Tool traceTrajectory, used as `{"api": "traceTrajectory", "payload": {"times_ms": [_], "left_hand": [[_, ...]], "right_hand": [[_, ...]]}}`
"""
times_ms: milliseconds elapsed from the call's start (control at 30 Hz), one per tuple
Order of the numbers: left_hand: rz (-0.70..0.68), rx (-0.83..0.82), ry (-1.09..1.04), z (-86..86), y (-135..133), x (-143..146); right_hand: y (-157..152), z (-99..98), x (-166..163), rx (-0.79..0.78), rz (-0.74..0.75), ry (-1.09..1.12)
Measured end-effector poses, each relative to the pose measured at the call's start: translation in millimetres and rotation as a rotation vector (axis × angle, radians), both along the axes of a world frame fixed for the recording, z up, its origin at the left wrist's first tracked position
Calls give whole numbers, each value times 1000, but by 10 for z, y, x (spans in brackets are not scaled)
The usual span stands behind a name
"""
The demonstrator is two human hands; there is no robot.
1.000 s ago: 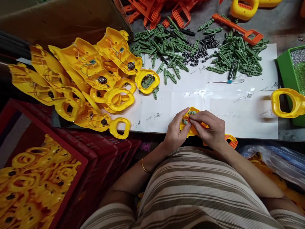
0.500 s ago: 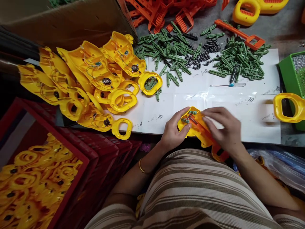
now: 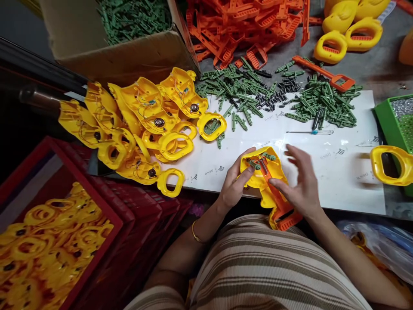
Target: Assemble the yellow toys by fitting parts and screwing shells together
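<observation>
My left hand (image 3: 235, 181) grips the left side of a yellow plastic shell (image 3: 263, 172) at the near edge of the white sheet (image 3: 322, 172). The shell carries small green pegs and an orange trigger piece (image 3: 279, 202) that runs down past the table edge. My right hand (image 3: 301, 181) hovers at the shell's right side, fingers spread, with its thumb touching the orange piece.
A pile of yellow shells with speakers and wires (image 3: 142, 125) lies at left. Green pegs (image 3: 322, 101) and black pins (image 3: 271, 99) are scattered at the back, with a thin screwdriver (image 3: 309, 132), orange pieces (image 3: 251, 26), a cardboard box (image 3: 129, 43), a green basket (image 3: 395, 120) and a red crate (image 3: 58, 215).
My right hand left the top of the shell, slid right and opened its fingers. The orange piece now shows along the shell. The view tilted upward.
</observation>
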State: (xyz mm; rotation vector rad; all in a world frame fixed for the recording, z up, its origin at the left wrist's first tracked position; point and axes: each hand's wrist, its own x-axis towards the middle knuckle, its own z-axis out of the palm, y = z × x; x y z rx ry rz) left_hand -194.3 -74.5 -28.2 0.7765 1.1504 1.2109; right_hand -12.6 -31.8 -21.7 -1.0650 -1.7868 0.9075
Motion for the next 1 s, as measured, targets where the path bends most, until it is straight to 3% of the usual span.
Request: {"api": "traceTrajectory", "payload": {"times_ms": [100,233,433,700,833,1000], "left_hand": [[-33,-7,17,55,63,-20],[-81,18,41,162,99,-7],[-90,6,98,212,56,31],[6,-105,-54,-58,166,37],[18,-171,-163,-89,207,-7],[46,-210,-178,-76,237,-106]], "right_hand": [[14,171,-21,395,-54,-158],[103,330,-104,557,5,-308],[208,346,-126,497,102,-349],[310,268,-135,473,131,-343],[381,303,-12,363,15,-205],[477,228,30,200,138,-94]]}}
